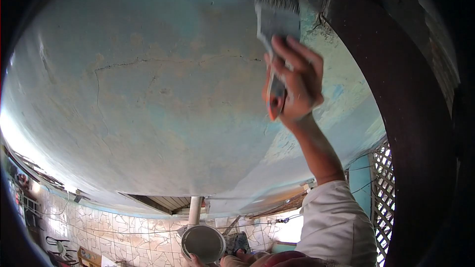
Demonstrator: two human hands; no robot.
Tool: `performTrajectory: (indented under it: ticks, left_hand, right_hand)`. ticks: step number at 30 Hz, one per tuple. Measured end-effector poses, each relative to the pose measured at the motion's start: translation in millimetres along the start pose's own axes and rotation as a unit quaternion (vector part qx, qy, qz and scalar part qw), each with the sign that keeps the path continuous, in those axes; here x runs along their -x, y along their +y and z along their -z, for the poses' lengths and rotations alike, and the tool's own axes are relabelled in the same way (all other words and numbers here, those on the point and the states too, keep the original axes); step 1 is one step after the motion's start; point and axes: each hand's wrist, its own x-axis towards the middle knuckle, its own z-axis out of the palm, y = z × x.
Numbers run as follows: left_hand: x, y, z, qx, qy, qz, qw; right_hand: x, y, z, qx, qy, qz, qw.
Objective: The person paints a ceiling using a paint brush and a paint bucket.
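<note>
My right hand (299, 79) is raised and wrapped around the handle of a wide flat paintbrush (278, 20). The brush points upward, its dark bristles with pale tips against a cracked, patchy blue-grey painted surface (163, 99). Motion blurs the hand and brush slightly. Low in the view, a round container (203, 227) shows its open mouth, grey inside. Fingers of my left hand (194, 260) curl at its lower rim; the rest of that hand is cut off by the bottom edge.
A dark brown curved beam (396, 84) borders the right side, with white lattice (383, 183) below it. Behind the container rises a pale pipe (195, 211). Irregular stone-patterned tiling (138, 232) spans the bottom, with a cardboard box (89, 257) and a chair (59, 247) at lower left.
</note>
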Motion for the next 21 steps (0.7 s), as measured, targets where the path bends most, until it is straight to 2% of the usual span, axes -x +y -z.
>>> performTrajectory:
  ticks: [4, 5, 11, 15, 17, 19, 21]
  left_hand:
    - [2, 2, 1, -0.001, -0.001, 0.003, 1.0]
    - [3, 1, 2, -0.001, -0.001, 0.004, 1.0]
    - [5, 2, 3, -0.008, -0.007, 0.014, 1.0]
    - [4, 3, -1, -0.01, -0.01, 0.014, 1.0]
    - [5, 2, -3, -0.012, -0.012, 0.017, 1.0]
    - [5, 1, 0, -0.012, -0.013, 0.021, 1.0]
    - [6, 1, 0, -0.009, -0.012, 0.023, 1.0]
  right_hand:
    - [24, -25, 18, -0.044, 0.002, -0.018, 0.999]
    - [23, -25, 16, -0.031, 0.029, -0.01, 0.999]
    - [-35, 34, -7, 0.096, 0.094, 0.056, 0.989]
    - [-55, 82, -48, 0.114, 0.246, 0.091, 0.958]
    - [-51, 80, -49, 0.117, 0.248, 0.07, 0.959]
    - [-41, 43, -29, 0.105, 0.159, 0.004, 0.982]
    - [-18, 25, -19, 0.107, 0.129, -0.031, 0.985]
